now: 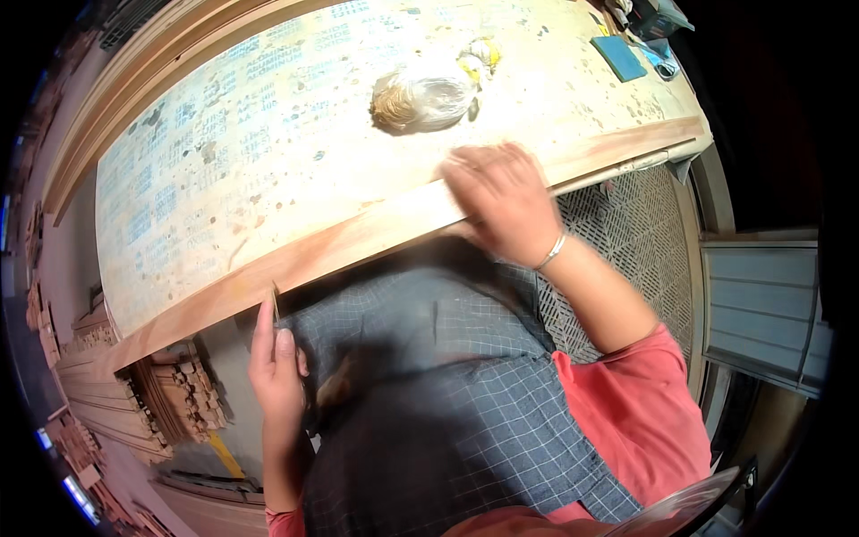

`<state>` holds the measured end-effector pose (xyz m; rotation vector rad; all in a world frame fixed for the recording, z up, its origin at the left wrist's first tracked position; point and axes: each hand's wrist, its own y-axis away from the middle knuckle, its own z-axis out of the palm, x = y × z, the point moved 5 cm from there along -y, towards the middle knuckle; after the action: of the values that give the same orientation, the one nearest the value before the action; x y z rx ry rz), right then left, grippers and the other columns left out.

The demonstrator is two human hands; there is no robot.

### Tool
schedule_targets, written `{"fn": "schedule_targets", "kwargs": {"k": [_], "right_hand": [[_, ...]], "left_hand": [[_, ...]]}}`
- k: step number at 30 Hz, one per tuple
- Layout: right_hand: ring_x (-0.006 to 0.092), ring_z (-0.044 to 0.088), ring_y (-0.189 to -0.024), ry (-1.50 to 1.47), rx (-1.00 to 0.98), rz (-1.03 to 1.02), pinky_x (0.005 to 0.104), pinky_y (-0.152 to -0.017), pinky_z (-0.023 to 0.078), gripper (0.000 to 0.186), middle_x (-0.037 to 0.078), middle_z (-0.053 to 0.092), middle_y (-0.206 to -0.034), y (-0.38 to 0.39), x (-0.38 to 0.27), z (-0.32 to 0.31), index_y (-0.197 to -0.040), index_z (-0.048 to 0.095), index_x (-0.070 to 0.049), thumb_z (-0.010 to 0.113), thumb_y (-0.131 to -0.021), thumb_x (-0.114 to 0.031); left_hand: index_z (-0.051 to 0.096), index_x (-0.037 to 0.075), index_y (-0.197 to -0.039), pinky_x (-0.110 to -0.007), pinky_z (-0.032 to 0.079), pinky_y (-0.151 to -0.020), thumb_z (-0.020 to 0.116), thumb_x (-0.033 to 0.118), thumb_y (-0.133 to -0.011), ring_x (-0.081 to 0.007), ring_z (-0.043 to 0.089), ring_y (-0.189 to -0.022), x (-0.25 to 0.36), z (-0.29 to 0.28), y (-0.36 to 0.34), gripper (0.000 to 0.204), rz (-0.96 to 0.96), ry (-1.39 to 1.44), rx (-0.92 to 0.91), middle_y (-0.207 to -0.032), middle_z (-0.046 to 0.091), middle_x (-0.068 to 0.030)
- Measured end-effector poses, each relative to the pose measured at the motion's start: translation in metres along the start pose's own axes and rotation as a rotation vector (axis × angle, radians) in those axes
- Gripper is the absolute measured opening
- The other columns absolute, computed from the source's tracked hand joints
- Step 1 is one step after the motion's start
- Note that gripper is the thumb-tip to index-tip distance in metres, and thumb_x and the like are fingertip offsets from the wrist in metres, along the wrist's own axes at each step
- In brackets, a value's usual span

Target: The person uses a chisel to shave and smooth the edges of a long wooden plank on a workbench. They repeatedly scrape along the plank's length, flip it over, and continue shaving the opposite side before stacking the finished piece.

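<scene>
A long, pale wooden board (331, 246) lies along the table's near edge, slanting from lower left to upper right. Over its middle bends my right hand (503, 199), a little blurred, fingers across the top face and thumb at the near side. Whether anything thin lies under that palm cannot be seen. Below the board's left part is my left hand (279, 371), index finger stretched along a thin, narrow blade-like tool (276, 294). The tool's tip meets the board's near edge; its lower part is hidden by the hand.
On the stained table (268, 170) sits a clear plastic bag (425, 98) with brownish contents. A blue-green flat block (617, 58) lies at the far right. Long wooden strips (116, 116) line the far left side; stacked mouldings (179, 394) stand below left. A patterned mat (626, 242) covers the floor.
</scene>
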<state>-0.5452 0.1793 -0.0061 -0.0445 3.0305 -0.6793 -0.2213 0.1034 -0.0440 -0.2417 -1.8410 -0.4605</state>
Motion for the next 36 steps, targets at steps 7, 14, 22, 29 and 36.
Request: {"fn": "schedule_targets", "kwargs": {"k": [7, 14, 22, 29, 36], "right_hand": [[0.0334, 0.056, -0.107, 0.066, -0.126, 0.210, 0.0435, -0.097, 0.042, 0.079, 0.013, 0.061, -0.115, 0.056, 0.117, -0.025, -0.114, 0.060, -0.006, 0.080, -0.059, -0.058], [0.0318, 0.053, -0.095, 0.033, 0.058, 0.126, 0.0437, -0.090, 0.040, 0.073, 0.012, 0.056, -0.098, 0.045, 0.085, -0.013, -0.103, 0.058, -0.005, 0.070, -0.065, -0.067], [0.0297, 0.053, -0.092, -0.108, 0.050, 0.160, 0.0428, -0.089, 0.040, 0.071, 0.012, 0.056, -0.093, 0.012, 0.009, 0.007, -0.098, 0.060, -0.004, 0.068, -0.067, -0.067], [0.0256, 0.051, -0.097, -0.267, -0.033, 0.157, 0.0427, -0.091, 0.037, 0.062, 0.010, 0.058, -0.091, -0.013, -0.044, 0.022, -0.090, 0.062, -0.004, 0.071, -0.069, -0.063], [0.0257, 0.056, -0.097, -0.280, -0.413, 0.183, 0.0396, -0.087, 0.040, 0.066, 0.011, 0.063, -0.091, -0.038, -0.036, 0.018, -0.094, 0.065, -0.004, 0.062, -0.078, -0.068]], "left_hand": [[0.033, 0.002, -0.152, -0.020, 0.038, -0.054, 0.048, 0.013, -0.105, -0.0055, 0.041, -0.062, -0.001, 0.005, -0.011, 0.051, 0.068, 0.171, 0.105, -0.081, 0.043, 0.0020], [0.020, 0.004, -0.156, -0.022, 0.041, -0.056, 0.041, 0.010, -0.105, -0.0078, 0.044, -0.062, -0.013, -0.001, -0.018, 0.056, 0.156, 0.407, 0.372, -0.088, 0.046, -0.0021], [0.027, 0.006, -0.154, -0.026, 0.041, -0.061, 0.044, 0.021, -0.107, -0.0110, 0.046, -0.069, -0.035, -0.064, -0.024, 0.053, 0.220, 0.333, 0.616, -0.094, 0.047, -0.0030], [0.030, 0.007, -0.154, -0.027, 0.041, -0.063, 0.049, 0.026, -0.105, -0.0139, 0.047, -0.073, -0.030, -0.078, -0.017, 0.055, 0.191, 0.319, 0.717, -0.105, 0.054, -0.0061], [0.028, 0.009, -0.155, -0.023, 0.045, -0.066, 0.046, 0.028, -0.106, -0.0130, 0.050, -0.076, -0.020, -0.075, -0.016, 0.056, 0.233, 0.255, 0.705, -0.130, 0.055, -0.0126]]}}
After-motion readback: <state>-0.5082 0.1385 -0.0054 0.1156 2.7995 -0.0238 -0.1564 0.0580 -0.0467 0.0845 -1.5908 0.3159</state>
